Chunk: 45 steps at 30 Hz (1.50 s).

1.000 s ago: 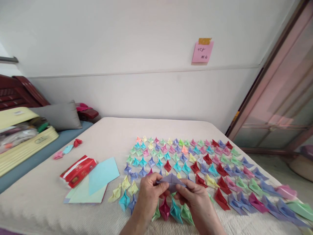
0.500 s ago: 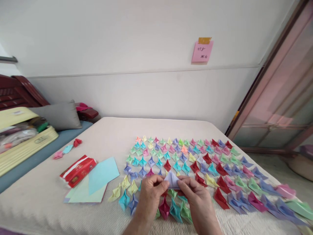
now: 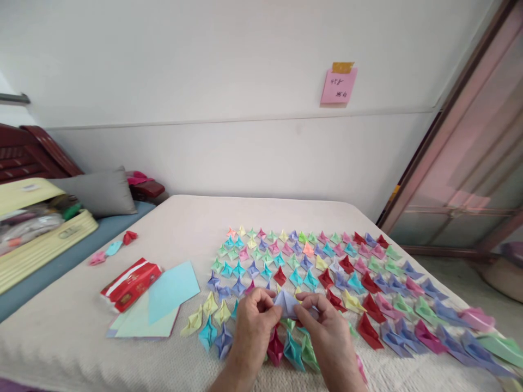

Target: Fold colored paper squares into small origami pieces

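Between my two hands is a small lilac piece of folded paper (image 3: pixel 286 302), peaked at the top with a crease down its middle. My left hand (image 3: pixel 254 321) pinches its left corner between thumb and fingers. The right corner is pinched the same way by my right hand (image 3: pixel 322 321). Its lower edge is partly hidden behind my thumbs. Below and around my hands stand many folded paper boats, among them a crimson boat (image 3: pixel 275 348), a turquoise boat (image 3: pixel 293 351) and a dark blue boat (image 3: pixel 223 342). My wrists cover some of them.
Rows of coloured paper boats (image 3: pixel 306 262) spread across the cream bed cover (image 3: pixel 196 218). To the left lie a red packet (image 3: pixel 131 286), loose paper sheets (image 3: pixel 174 291) and several small folded pieces (image 3: pixel 113 249). A yellow box (image 3: pixel 44 239) and a grey pillow (image 3: pixel 100 193) sit beyond the left edge.
The lilac paper has moved slightly down and its top looks lower and more tilted. My right hand has turned a little, its fingers a bit more raised; both hands keep their pinch.
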### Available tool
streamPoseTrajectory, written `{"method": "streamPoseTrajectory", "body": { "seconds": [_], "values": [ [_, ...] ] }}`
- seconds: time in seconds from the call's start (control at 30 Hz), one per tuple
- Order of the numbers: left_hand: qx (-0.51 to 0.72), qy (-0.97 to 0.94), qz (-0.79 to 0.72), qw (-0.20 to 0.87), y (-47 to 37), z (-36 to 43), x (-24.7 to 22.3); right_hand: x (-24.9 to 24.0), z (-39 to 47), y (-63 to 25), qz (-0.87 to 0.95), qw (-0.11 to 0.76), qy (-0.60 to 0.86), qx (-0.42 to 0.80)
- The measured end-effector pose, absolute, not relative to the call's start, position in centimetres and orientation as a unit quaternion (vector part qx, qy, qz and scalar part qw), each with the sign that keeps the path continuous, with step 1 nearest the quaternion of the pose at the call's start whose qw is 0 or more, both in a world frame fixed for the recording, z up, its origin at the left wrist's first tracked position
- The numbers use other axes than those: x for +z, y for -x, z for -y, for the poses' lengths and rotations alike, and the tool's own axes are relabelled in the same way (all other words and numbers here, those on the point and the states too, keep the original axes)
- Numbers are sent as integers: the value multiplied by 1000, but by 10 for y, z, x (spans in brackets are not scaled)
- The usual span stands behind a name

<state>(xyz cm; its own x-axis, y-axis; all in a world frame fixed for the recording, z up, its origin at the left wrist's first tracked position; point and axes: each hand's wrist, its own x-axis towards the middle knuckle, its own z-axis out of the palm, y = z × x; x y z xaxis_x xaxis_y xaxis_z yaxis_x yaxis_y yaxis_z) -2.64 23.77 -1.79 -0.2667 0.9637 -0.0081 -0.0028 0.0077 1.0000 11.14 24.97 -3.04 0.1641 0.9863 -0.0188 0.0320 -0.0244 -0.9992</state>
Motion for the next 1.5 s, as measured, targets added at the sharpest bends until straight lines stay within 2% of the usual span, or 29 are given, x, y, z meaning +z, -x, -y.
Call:
{"method": "streamPoseTrajectory", "body": {
  "seconds": [0.2,0.47,0.7,0.9,1.03,1.27,1.5],
  "values": [
    [562,-452,-498,482,28,-238,-17,-32,-250,-109,472,518,550,453],
    [505,-492,-491,511,34,-242,-20,-31,-250,-112,464,528,553,447],
    [526,-525,-506,439,31,-238,-15,-19,-243,-101,337,543,479,602],
    [547,-549,-488,402,25,-235,-22,-17,-242,-98,301,548,452,636],
    [534,-527,-495,437,27,-236,-20,-16,-242,-100,322,550,444,630],
    [549,-422,-456,559,38,-240,-14,-18,-243,-105,345,545,401,651],
    [487,-474,-401,615,38,-234,-6,-20,-244,-108,348,549,404,643]
  ]
}}
